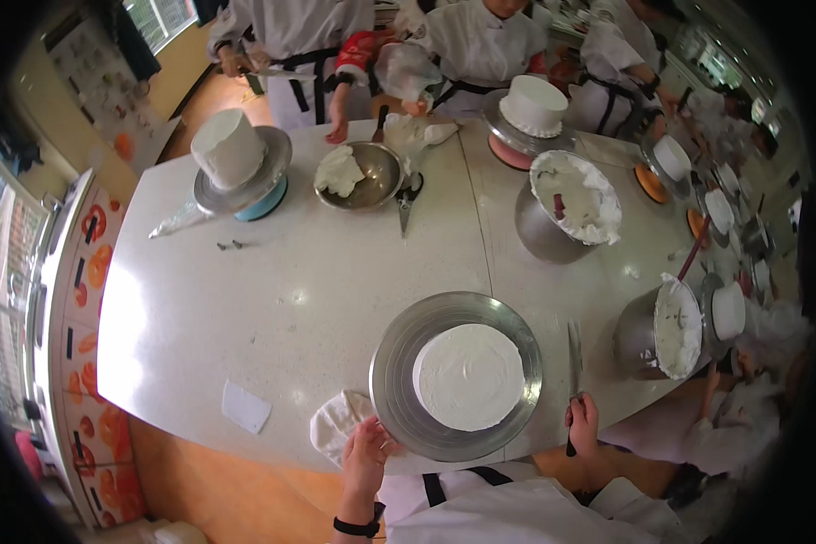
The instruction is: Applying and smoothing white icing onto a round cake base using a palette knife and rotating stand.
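A round cake coated in white cream (pixel 468 378) sits on a metal cake turntable (pixel 394 353) in front of me, with a faint swirl in its top. My left hand (pixel 368 445) is at the turntable's near left rim, its fingers apart and holding nothing. My right hand (pixel 585 415) grips the dark handle of an icing spatula (pixel 574 353) to the right of the turntable. The metal blade points away from me and bears some cream. Beside my left hand lies a folded white cloth (pixel 336 421), partly under the turntable's edge.
A white plastic scraper (pixel 246 406) lies left on the table (pixel 299 340). Cream-filled metal pots (pixel 554 234) (pixel 636 340) stand to the right. Across are a bowl (pixel 381 180), scissors (pixel 405 211), a piping bag (pixel 415 136) and coated cakes (pixel 228 149) (pixel 536 105). Several people stand around.
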The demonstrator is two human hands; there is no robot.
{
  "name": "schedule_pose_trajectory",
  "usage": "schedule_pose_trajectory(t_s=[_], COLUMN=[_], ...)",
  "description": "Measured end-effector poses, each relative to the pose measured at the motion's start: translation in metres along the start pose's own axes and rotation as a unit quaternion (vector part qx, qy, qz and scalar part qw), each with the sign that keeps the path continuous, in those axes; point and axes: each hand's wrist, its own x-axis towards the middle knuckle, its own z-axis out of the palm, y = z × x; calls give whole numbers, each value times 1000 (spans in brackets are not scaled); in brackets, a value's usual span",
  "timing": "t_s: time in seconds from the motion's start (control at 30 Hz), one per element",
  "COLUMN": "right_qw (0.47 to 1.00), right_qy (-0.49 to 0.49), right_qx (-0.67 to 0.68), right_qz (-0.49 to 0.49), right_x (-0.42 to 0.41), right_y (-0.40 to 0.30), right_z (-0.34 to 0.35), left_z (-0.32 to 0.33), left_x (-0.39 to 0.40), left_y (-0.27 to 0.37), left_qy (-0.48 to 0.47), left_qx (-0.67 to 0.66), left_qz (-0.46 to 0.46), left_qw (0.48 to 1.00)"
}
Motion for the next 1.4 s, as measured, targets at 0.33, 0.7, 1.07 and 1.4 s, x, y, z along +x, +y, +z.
schedule_pose_trajectory(t_s=[0.33, 0.7, 1.07, 1.4], right_qw=[993, 990, 964, 910], right_qy=[78, 69, -10, -53], right_qx=[-78, -16, -150, -260], right_qz=[-40, -125, -221, -320], right_x=[-71, -90, -90, -71], right_y=[-43, -74, -121, -142], right_z=[2, 14, 8, -1], left_z=[24, 63, -63, -77], left_x=[116, 154, -7, 26], left_y=[63, 75, 3, -23], left_qy=[-64, -154, -69, 13], left_qx=[214, 320, 415, 373], left_qz=[-33, -16, 58, 63], left_qw=[974, 935, 905, 926])
